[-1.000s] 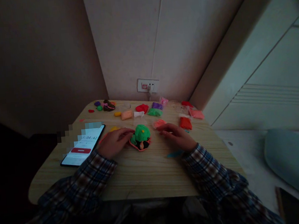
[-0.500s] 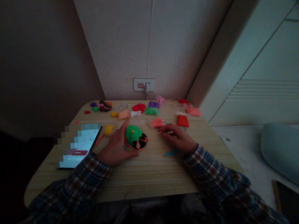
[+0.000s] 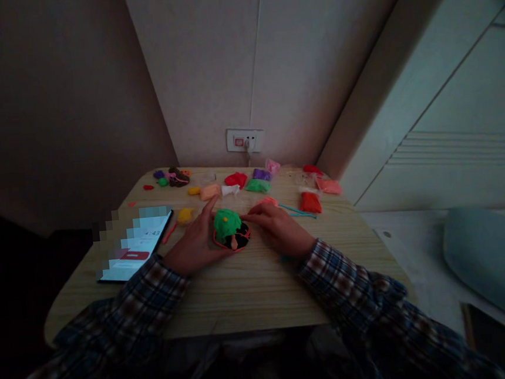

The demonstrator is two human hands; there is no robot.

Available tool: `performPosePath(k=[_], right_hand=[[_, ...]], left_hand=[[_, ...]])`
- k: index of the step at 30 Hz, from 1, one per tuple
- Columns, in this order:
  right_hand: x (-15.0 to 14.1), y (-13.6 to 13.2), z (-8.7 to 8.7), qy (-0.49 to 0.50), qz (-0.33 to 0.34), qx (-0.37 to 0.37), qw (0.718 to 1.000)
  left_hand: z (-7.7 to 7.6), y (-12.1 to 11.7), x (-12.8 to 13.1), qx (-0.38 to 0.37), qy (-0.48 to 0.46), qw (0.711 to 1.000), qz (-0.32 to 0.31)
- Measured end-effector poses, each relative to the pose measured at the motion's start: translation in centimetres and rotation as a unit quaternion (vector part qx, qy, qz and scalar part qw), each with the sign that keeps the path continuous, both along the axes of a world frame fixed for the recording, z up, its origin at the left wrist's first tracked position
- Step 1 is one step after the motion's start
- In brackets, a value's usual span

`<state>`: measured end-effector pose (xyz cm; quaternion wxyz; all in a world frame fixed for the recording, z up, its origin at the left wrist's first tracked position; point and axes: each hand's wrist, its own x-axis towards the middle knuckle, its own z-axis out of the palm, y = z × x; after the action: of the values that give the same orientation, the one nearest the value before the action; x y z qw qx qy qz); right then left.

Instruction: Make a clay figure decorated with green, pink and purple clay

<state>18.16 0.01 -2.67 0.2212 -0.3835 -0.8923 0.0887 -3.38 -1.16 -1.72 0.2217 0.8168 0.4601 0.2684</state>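
A clay model (image 3: pixel 227 222) with a bumpy green dome, a small yellow-orange dot and a dark base edged in orange-red sits on the wooden table. My left hand (image 3: pixel 194 242) curves round its left side, index finger behind and thumb in front, holding it. At the model's right edge is my right hand (image 3: pixel 277 225), its fingertips pinched together beside the green dome. Whatever lies between those fingertips is too small to make out. Behind the right hand lie a coral clay packet (image 3: pixel 268 202), partly covered, and thin turquoise tools (image 3: pixel 301 212).
A tablet (image 3: pixel 136 250) lies at the left of the table (image 3: pixel 227 309). Yellow clay (image 3: pixel 186 215), a brown clay piece (image 3: pixel 178 177) and several bagged clays, including red (image 3: pixel 310 202) and green (image 3: pixel 258 185), sit toward the back. A wall socket (image 3: pixel 245 139) is behind.
My right hand has moved left, from beside the coral packet to the clay model's right edge. My left hand stays round the model, its thumb now closer in.
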Motion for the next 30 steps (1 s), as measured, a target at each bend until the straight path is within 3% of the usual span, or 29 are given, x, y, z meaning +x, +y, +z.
performPosePath(k=[6, 10, 17, 30], right_hand=[[-0.4, 0.1, 0.5, 0.022, 0.003, 0.001, 1.000], [-1.5, 1.5, 0.6, 0.074, -0.032, -0.053, 0.995], [-2.2, 2.3, 0.2, 0.060, -0.079, -0.127, 0.987], [-1.3, 1.6, 0.1, 0.094, -0.016, -0.191, 0.977]], left_hand=[[0.2, -0.3, 0.1, -0.006, 0.015, 1.000, -0.007], [0.0, -0.2, 0.3, -0.017, 0.013, 1.000, -0.007], [0.0, 0.0, 0.7, -0.041, 0.009, 0.999, -0.005], [-0.1, 0.7, -1.3, -0.041, 0.045, 0.996, -0.062]])
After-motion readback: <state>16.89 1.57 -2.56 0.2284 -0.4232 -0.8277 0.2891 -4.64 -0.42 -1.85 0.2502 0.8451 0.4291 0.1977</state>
